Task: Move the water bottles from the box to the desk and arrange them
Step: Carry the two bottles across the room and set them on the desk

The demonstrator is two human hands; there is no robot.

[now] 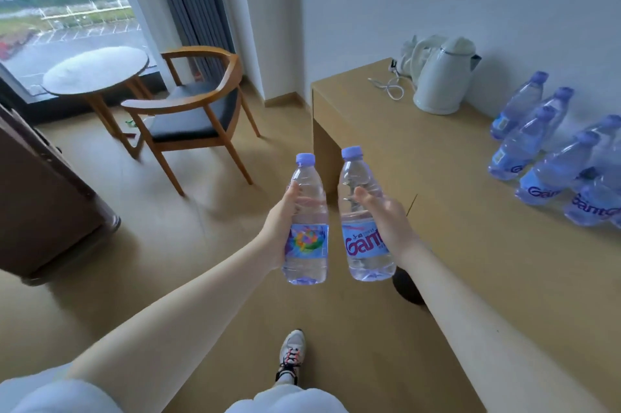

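My left hand [280, 224] grips a clear water bottle [307, 244] with a lilac cap and a colourful label, held upright over the floor. My right hand [389, 221] grips a second water bottle [361, 197] with a blue label, also upright, just left of the desk's front edge. The two bottles are side by side, close but apart. Several more water bottles [551, 160] stand grouped on the light wooden desk [437, 177] at the right, by the wall. The box is out of view.
A white electric kettle [443, 79] with its cord [389, 88] stands at the desk's far end. A wooden armchair [198, 110] and a round table [95, 71] sit by the window. A dark cabinet [43, 197] is at the left. My shoe [290, 353] is on the floor.
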